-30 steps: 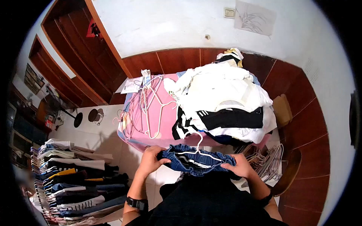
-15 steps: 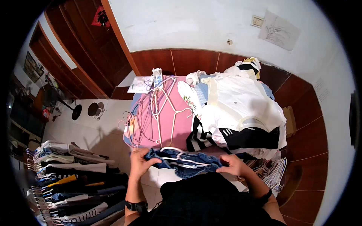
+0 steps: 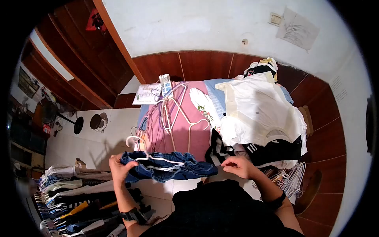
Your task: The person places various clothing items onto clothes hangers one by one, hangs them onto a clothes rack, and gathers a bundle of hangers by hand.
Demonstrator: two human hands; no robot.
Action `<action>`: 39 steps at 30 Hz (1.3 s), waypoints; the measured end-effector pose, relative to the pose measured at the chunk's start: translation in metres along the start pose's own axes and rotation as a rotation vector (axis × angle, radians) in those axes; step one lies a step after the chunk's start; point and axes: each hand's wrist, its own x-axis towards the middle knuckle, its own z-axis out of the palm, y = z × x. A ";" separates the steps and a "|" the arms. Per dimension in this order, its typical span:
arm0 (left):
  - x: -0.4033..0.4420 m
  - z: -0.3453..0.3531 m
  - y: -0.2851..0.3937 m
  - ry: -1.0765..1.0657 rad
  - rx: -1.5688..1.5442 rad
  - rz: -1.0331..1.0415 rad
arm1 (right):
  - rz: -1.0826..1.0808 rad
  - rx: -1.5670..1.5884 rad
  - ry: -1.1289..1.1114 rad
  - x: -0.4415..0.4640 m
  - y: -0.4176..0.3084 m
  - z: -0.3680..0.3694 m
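A blue denim garment (image 3: 154, 172) hangs in front of my body, with a white hanger (image 3: 167, 160) inside its opening and the hook standing up at the left. My left hand (image 3: 121, 169) is closed on the garment's left end, thumb toward me. At the other end, my right hand (image 3: 240, 166) is just beyond the denim, thumb and fingers slightly apart with nothing seen between them. Behind the garment, loose hangers (image 3: 169, 124) lie on a pink cloth (image 3: 197, 138).
A pile of clothes with a white shirt (image 3: 260, 110) on top fills the right side of the bed-like surface. More hangers (image 3: 294, 179) are bunched below it. At lower left stands a rack of hung clothes (image 3: 79, 197). A fan (image 3: 51, 112) and a stool (image 3: 96, 121) are farther off.
The denim garment and my left hand have moved left, and the hanger's hook has tipped left. My right hand has let go of the garment's right end.
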 end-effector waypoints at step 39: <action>-0.075 -0.043 -0.019 0.167 0.058 -0.175 | 0.108 0.086 0.492 0.139 0.173 0.110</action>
